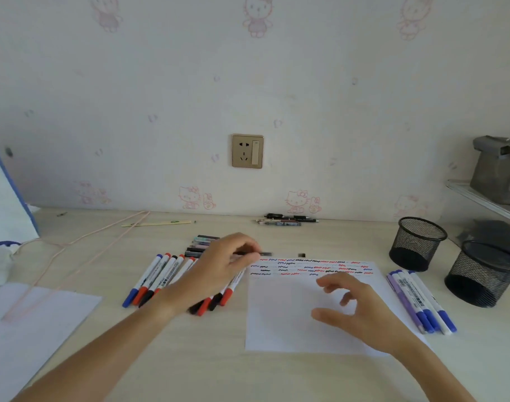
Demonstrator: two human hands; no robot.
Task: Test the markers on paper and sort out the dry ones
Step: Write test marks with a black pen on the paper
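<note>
Markers (161, 278) with blue, red and black caps lay in a row on the pale wooden desk (219, 372), left of a white sheet of paper (280, 320). The left hand (219, 268) hovered over that row, its fingers curled and pinching a thin dark pen (262, 253) that pointed right, just beyond the sheet's far left corner. Rows of red, blue and black squiggles (311, 268) crossed the far edge of the paper. The right hand (355, 309) hung above the sheet, fingers spread and loosely bent, gripping nothing. Four blue-capped markers (422, 300) lay just beside the paper's right edge. Two black mesh pen cups (416, 242) stood farther right. More pens (285, 220) lay near the wall, below a gold wall socket (247, 151).
</note>
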